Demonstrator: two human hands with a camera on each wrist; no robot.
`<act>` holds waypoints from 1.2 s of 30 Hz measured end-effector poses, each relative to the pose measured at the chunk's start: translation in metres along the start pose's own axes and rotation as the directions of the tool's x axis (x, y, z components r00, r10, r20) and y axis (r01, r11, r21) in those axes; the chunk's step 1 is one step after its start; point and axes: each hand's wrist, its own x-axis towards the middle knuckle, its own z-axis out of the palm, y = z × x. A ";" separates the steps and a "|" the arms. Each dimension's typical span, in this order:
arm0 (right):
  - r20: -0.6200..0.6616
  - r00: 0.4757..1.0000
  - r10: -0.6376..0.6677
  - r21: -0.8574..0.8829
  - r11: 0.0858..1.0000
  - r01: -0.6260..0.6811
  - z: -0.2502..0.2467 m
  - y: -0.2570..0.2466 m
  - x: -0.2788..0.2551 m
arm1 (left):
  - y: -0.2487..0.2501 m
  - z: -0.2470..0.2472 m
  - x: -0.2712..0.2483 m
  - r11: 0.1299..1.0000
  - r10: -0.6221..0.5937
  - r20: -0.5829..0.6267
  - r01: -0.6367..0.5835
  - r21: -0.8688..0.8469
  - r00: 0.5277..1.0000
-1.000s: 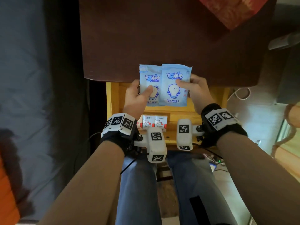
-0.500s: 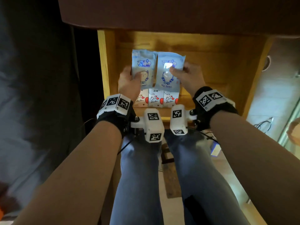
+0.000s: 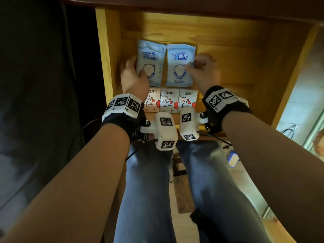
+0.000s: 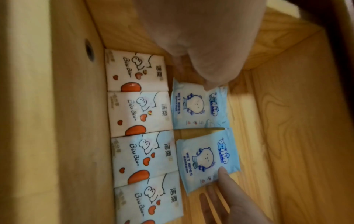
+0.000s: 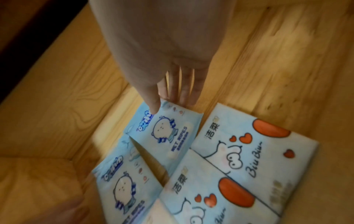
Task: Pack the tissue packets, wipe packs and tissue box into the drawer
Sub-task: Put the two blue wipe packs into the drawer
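Wet-wipe packs [image 3: 166, 65] lie side by side on the drawer [image 3: 245, 67] floor, long axes front-to-back, beyond the tissue packets [image 3: 170, 101]; left hand [image 3: 133, 78] and right hand [image 3: 204, 71] each pinch one pack's outer edge, apparently near release.

"WET WIPES" on blue wipe packs [image 4: 199, 106]; "Biu Biu" on tissue packets [image 4: 139, 109]

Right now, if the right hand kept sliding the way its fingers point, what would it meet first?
Probably the drawer's back wall. The right hand pinches the right wipe pack, with bare wood beyond it; depth is unclear.
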 end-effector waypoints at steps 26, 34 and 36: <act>0.197 0.962 -0.188 -0.348 0.904 0.247 0.068 -0.048 -0.011 | -0.041 -0.069 -0.021 0.985 0.084 -0.253 -0.119 -0.123 0.964; 0.248 0.958 -0.141 -0.311 0.926 0.216 0.081 -0.057 -0.008 | -0.047 -0.070 -0.017 0.972 0.074 -0.207 -0.117 -0.204 0.976; 0.252 0.960 -0.122 -0.289 0.937 0.195 0.080 -0.053 -0.009 | -0.047 -0.069 -0.018 0.971 0.073 -0.207 -0.117 -0.210 0.976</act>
